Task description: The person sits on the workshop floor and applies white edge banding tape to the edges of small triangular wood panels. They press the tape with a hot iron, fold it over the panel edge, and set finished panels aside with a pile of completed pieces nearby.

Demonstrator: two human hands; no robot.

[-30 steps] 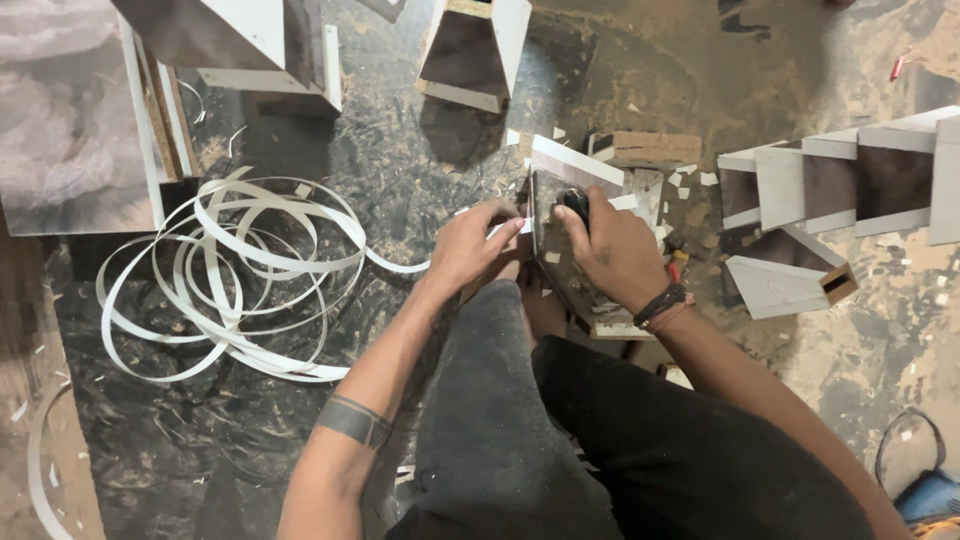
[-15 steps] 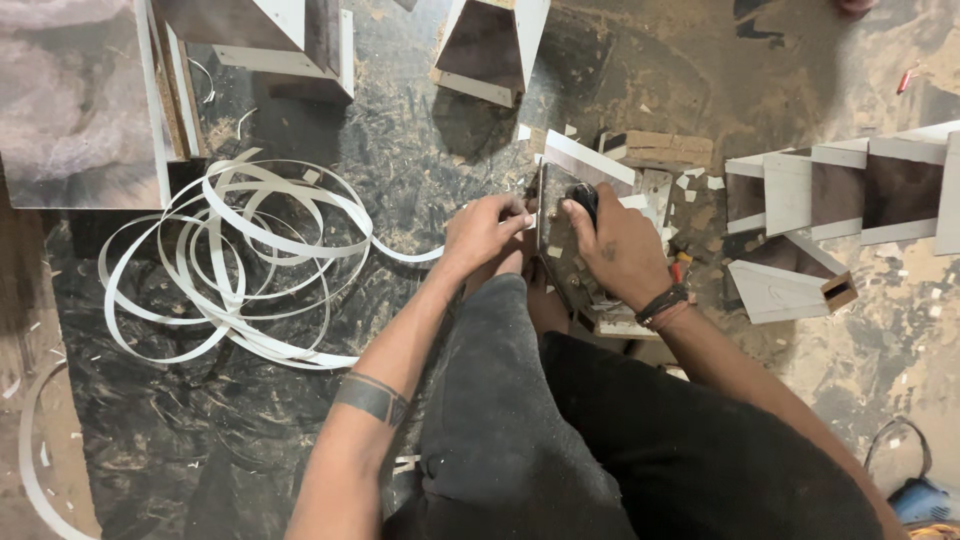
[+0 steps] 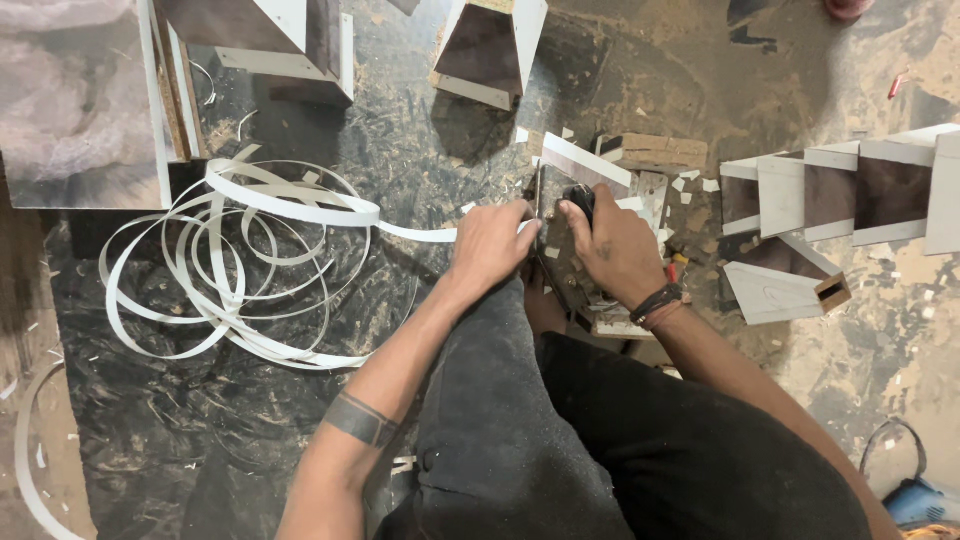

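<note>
Both hands at work on a small wooden piece at the centre of the frame, white edge banding running in from the left.

The left hand (image 3: 492,245) is clenched over the end of the white edge-banding strip (image 3: 415,232), pinning it against the wooden piece (image 3: 565,270) just right of centre. The right hand (image 3: 612,250) is closed around a small dark tool (image 3: 582,200) pressed to the same piece, a dark band on its wrist. The strip's loose coil (image 3: 235,265) sprawls across the dark, dusty floor (image 3: 200,420) at centre left. A row of brown-and-white wedge-shaped boxes (image 3: 850,195) lies at right, with more boxes (image 3: 485,50) along the top edge.
</note>
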